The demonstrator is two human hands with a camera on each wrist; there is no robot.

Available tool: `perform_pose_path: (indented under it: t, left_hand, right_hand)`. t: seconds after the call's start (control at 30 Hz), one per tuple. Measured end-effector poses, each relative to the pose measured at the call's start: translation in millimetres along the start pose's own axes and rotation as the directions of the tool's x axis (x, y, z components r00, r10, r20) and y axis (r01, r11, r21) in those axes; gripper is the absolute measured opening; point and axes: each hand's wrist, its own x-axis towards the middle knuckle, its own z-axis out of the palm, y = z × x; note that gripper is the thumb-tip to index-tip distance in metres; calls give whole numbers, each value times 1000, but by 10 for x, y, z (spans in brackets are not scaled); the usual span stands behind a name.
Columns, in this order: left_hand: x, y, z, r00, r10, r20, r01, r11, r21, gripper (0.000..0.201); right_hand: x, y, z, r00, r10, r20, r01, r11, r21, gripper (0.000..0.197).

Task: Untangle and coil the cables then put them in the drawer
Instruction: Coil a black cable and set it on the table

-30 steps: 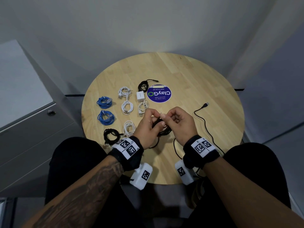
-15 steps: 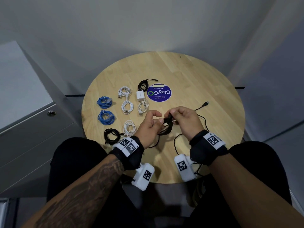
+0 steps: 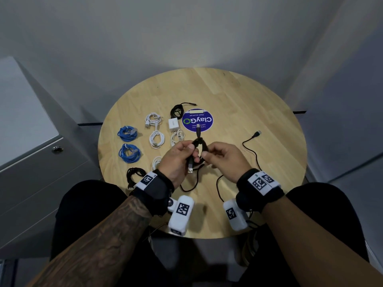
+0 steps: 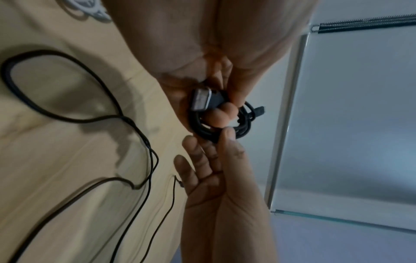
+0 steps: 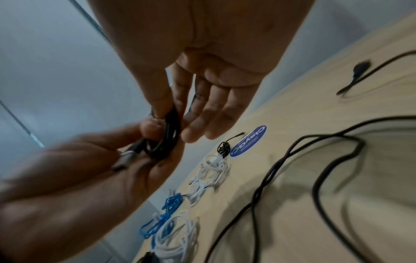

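Note:
Above the near middle of the round wooden table (image 3: 238, 104), both hands hold a small coil of black cable (image 3: 200, 148) (image 4: 221, 128) (image 5: 167, 135). My left hand (image 3: 178, 158) grips the coil with its USB plug (image 4: 201, 100) against the palm. My right hand (image 3: 221, 156) pinches the coil's right side between thumb and forefinger, the other fingers (image 5: 209, 113) loose. A short end with a small plug (image 3: 198, 129) sticks up from the coil. A second, loose black cable (image 3: 251, 146) (image 5: 315, 160) trails over the table to the right.
Coiled cables lie at the left of the table: two blue (image 3: 127, 133), several white (image 3: 156, 138), two black (image 3: 134, 175), plus a white charger (image 3: 173, 124). A blue round sticker (image 3: 198, 121) is at centre. A grey cabinet with a drawer lock (image 3: 57, 149) stands left.
The coil has been raised and turned between the hands; a short plug end now sticks up from it. The right hand has shifted its pinch onto the coil's right side.

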Motion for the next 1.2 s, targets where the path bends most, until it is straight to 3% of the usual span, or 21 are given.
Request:
perform_pose_path:
  t: [0.07,0.2,0.3,0.53,0.67,0.87,1.07,1.13,1.2]
  left_hand:
    - [7,17,-40,1000,5,8,-5,1000,3,11]
    - [37,142,-81,986,167,26,-167,942,291,13]
    - [78,229,-77,982,184,46,-189,924,333,14]
    - [173,264,-73,986,165,-14,-151,934,325,14]
    - [221,313,-54,988,152,-4,-142,935,325,21]
    - [306,495,-20,987,134,88,-159,877,454,19]
    - [544,443,95,989,145,-1,-115,791,601,16]
    - [760,381,145,993,109,-43,-54,755,654,20]
    - [1057,341,157,992,94,-79,-1,649,761,23]
  right_hand:
    - [12,-6,4,1000,16,22,-17,999,38,13]
    - [61,-105,-91,983,133,124,-163,949,270,14]
    - [79,-132,-138,971,148,189,-212,896,391,9]
    - [215,-177,-201,968,67,241,-131,956,261,10]
    - [267,-184,-222,949,79,305,-197,904,379,15]
    - [354,-228,-268,939,66,338,-218,873,436,18]
    - [524,-147,-319,979,131,159,-177,929,326,18]
    - [585,-52,-398,989,142,40,-146,984,98,16]
    - [636,47,-555,988,142,-57,-149,974,-168,16]
